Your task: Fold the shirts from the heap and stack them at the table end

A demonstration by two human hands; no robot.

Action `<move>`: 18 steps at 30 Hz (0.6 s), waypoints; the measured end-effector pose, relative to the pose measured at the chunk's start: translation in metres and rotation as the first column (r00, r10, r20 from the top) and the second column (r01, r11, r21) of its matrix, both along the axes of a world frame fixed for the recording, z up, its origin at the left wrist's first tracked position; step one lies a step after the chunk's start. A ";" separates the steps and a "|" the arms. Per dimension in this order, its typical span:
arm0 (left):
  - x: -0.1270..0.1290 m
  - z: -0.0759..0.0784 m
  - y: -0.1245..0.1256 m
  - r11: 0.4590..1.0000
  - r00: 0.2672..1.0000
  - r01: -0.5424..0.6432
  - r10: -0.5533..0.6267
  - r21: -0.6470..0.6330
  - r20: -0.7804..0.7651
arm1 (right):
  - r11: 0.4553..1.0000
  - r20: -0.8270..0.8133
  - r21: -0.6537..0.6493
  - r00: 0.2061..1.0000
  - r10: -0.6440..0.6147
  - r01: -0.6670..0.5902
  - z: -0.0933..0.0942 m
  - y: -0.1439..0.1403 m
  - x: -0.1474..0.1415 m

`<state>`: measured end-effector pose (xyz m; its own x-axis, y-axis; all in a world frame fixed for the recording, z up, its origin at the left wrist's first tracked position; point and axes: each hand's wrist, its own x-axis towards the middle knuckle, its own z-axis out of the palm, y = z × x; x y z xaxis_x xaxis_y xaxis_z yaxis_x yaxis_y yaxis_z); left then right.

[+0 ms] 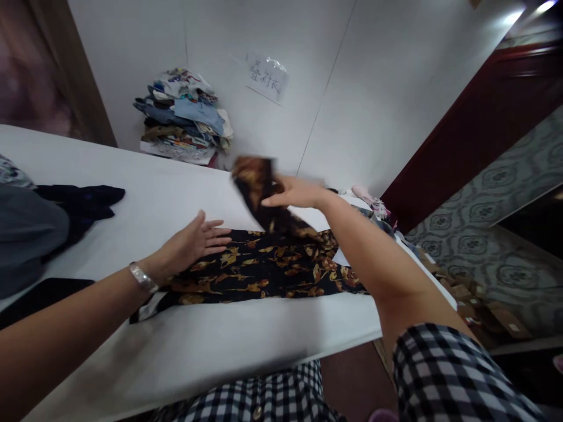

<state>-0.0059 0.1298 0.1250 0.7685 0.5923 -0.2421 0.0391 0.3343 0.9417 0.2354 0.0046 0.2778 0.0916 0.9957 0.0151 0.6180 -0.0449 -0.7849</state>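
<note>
A black shirt (246,272) with a gold-brown print lies spread across the white table, its long side running left to right. My right hand (299,192) is closed around one sleeve (255,181) of it, lifted above the cloth and blurred by motion. My left hand (197,237), a silver bracelet at its wrist, is open with fingers stretched out over the shirt's left part. Whether those fingers touch the fabric I cannot tell. A pale patch (152,306) shows at the shirt's lower left end.
Folded clothes (185,114) are piled against the wall at the back. Dark and grey garments (30,228) lie at the table's left, and more clothes (373,205) at the right end. A paper sign (267,76) hangs on the wall. Boxes (484,310) stand on the right.
</note>
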 end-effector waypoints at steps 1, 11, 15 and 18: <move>-0.002 -0.002 0.001 0.990 0.998 -0.036 0.043 -0.137 0.047 | 0.998 0.044 -0.039 0.998 0.054 -0.052 -0.005 0.003 -0.006; -0.036 -0.001 0.010 0.910 0.939 -0.244 0.135 -0.335 -0.316 | 0.877 0.351 -0.110 0.844 -0.406 0.468 -0.082 -0.085 0.094; -0.036 -0.016 0.023 0.971 0.902 -0.085 -0.020 -0.224 -0.431 | 0.814 0.497 -0.109 0.740 -0.453 0.571 -0.134 -0.112 0.114; -0.035 -0.008 0.017 0.993 0.893 -0.114 0.090 -0.027 -0.441 | 0.818 0.478 -0.114 0.753 -0.453 0.564 -0.163 -0.120 0.119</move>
<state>-0.0406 0.1467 0.1170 0.5134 0.6394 -0.5723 0.4070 0.4057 0.8184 0.3540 -0.1155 0.1151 0.6256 0.7781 -0.0566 0.7061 -0.5956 -0.3829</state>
